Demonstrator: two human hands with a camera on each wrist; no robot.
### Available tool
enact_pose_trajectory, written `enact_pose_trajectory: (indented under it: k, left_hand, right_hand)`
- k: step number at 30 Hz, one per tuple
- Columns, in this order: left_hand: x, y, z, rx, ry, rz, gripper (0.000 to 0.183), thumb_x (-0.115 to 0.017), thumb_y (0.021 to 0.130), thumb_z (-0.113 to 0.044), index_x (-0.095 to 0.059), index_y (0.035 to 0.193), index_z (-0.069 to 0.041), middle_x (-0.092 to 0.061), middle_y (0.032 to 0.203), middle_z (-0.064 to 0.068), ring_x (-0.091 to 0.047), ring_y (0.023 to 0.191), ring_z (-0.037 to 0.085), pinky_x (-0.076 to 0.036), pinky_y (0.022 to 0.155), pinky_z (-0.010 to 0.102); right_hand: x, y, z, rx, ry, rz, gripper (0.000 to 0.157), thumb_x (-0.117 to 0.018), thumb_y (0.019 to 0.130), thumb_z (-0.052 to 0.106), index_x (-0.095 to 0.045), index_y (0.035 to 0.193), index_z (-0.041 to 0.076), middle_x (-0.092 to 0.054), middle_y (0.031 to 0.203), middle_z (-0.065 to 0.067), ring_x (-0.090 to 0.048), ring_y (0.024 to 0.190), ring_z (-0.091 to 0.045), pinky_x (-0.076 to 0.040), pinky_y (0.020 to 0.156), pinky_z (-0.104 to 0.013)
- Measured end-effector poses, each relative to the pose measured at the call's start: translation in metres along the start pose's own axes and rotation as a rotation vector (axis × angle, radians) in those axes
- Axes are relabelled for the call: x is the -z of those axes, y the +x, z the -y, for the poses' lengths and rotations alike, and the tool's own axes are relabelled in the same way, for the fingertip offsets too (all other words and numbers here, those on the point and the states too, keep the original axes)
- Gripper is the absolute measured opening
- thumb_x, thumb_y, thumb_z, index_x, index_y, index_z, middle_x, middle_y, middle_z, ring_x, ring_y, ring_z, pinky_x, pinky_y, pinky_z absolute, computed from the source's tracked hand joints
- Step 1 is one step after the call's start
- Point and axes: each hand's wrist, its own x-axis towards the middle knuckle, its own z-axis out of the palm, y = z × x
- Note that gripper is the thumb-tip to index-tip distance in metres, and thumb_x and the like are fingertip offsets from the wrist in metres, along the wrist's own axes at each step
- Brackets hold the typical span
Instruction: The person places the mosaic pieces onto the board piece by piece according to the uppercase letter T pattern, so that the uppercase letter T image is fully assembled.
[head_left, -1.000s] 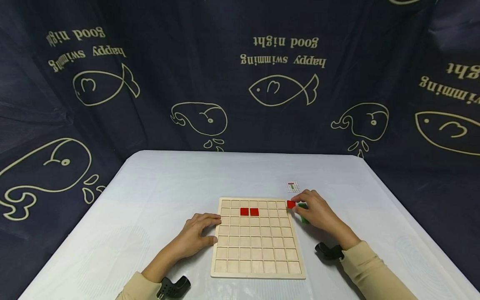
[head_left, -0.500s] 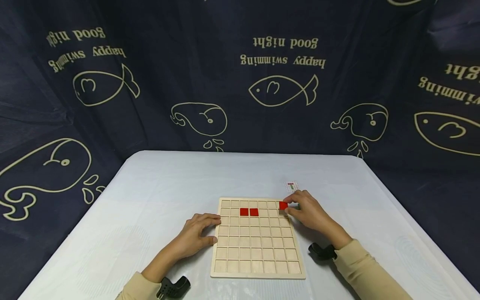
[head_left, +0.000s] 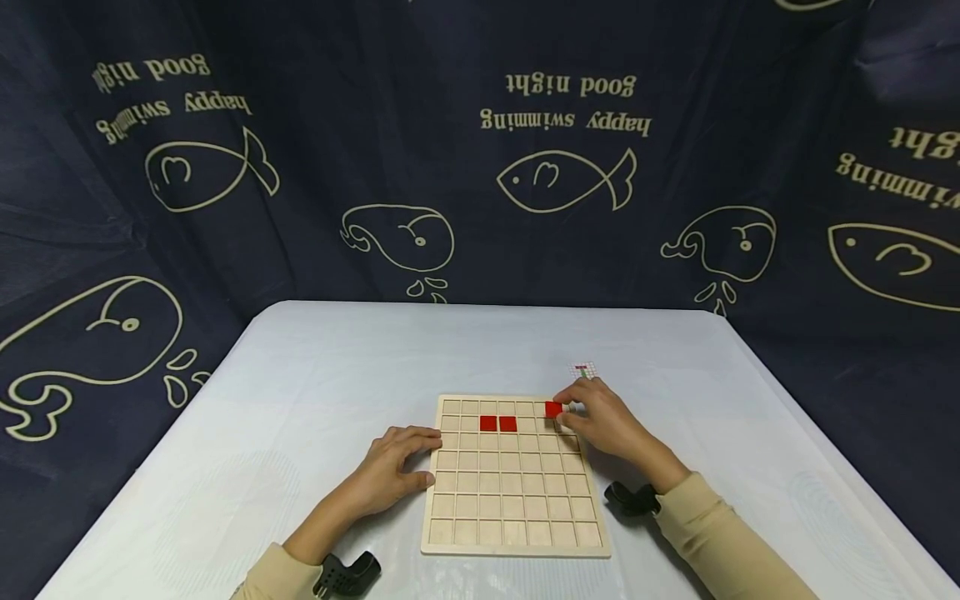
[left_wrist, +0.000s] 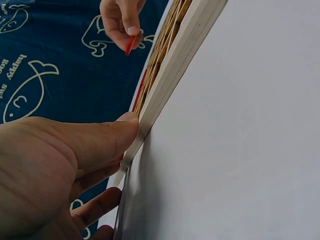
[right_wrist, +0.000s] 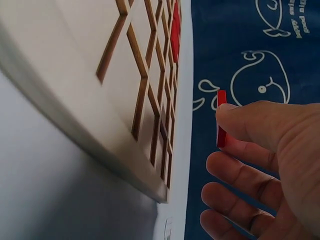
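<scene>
A wooden grid board (head_left: 491,483) lies on the white table, with two red square tiles (head_left: 498,424) side by side in its second row from the far edge. My right hand (head_left: 606,423) pinches another red tile (head_left: 552,409) between thumb and fingers, over the board's far right corner. That tile (right_wrist: 221,120) is on edge to the right wrist camera, visibly apart from the grid. On the left, my left hand (head_left: 393,469) rests against the board's side; in the left wrist view its thumb (left_wrist: 107,142) touches the edge, fingers loosely extended.
A small printed card (head_left: 582,368) with a coloured grid pattern lies beyond the far right corner, partly behind the right hand. A dark cloth (head_left: 450,167) with fish drawings hangs behind the table (head_left: 360,350). Black wrist devices (head_left: 633,500) sit at both sleeves.
The right hand has carried the red tile leftward from beside the board to over its far right corner. Green tiles seen earlier are now hidden behind that hand. The left hand keeps still.
</scene>
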Motion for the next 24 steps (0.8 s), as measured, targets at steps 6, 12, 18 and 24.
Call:
enact_pose_trajectory:
  k: [6,12,18,24]
  left_hand:
    - [0.000,0.000,0.000,-0.003,0.002,-0.002,0.047,-0.073,0.079,-0.020,-0.061,0.123,-0.009,-0.056,0.134,0.002,-0.046,0.120,0.025,-0.029,0.095,0.050]
    - [0.000,0.000,0.000,-0.002,0.003,-0.002,0.048,-0.073,0.079,-0.020,-0.061,0.124,-0.009,-0.055,0.134,0.001,-0.046,0.120,0.025,-0.030,0.095,0.048]
    - [0.000,0.000,0.001,0.000,0.001,-0.002,0.048,-0.073,0.079,-0.021,-0.061,0.124,-0.009,-0.056,0.134,0.001,-0.046,0.120,0.025,-0.030,0.095,0.049]
    - [0.000,0.000,0.001,0.002,-0.003,-0.002,0.048,-0.073,0.079,-0.021,-0.061,0.123,-0.009,-0.056,0.134,0.001,-0.046,0.120,0.025,-0.030,0.095,0.048]
  right_hand:
    - [-0.002,0.002,0.005,-0.001,0.021,0.014,0.022,-0.068,0.086,0.020,-0.068,0.106,0.012,-0.063,0.103,-0.002,-0.055,0.103,-0.024,-0.047,0.085,-0.045]
    - [-0.005,0.005,0.008,0.023,0.009,0.019,0.022,-0.067,0.086,0.020,-0.068,0.106,0.011,-0.064,0.101,-0.002,-0.055,0.099,-0.022,-0.047,0.082,-0.042]
    - [-0.008,0.007,0.008,0.030,0.024,0.036,0.022,-0.068,0.086,0.020,-0.069,0.107,0.012,-0.063,0.102,-0.001,-0.055,0.100,-0.023,-0.043,0.096,-0.050]
    - [-0.011,0.009,0.011,0.021,0.026,0.063,0.023,-0.069,0.085,0.020,-0.069,0.107,0.011,-0.062,0.104,-0.001,-0.054,0.097,-0.021,-0.047,0.081,-0.040]
